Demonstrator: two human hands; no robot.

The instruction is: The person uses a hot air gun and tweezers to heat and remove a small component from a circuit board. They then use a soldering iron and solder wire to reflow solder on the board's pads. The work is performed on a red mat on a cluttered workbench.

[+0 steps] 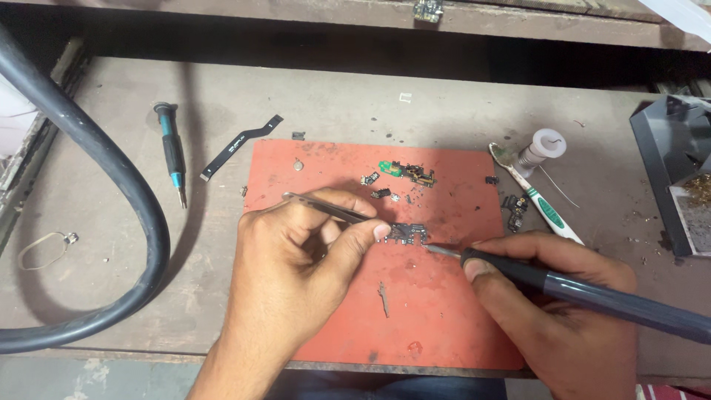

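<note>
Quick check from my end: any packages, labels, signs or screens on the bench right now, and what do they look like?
No packages, signs or screens in view.
Toothbrush: right of the red mat, white handle with a green printed patch.
Flat cable: left of the mat, black strip with small pale markings, too small to make out.

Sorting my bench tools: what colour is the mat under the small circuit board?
The mat is reddish-orange, stained with dark marks; the head view shows it.
</note>
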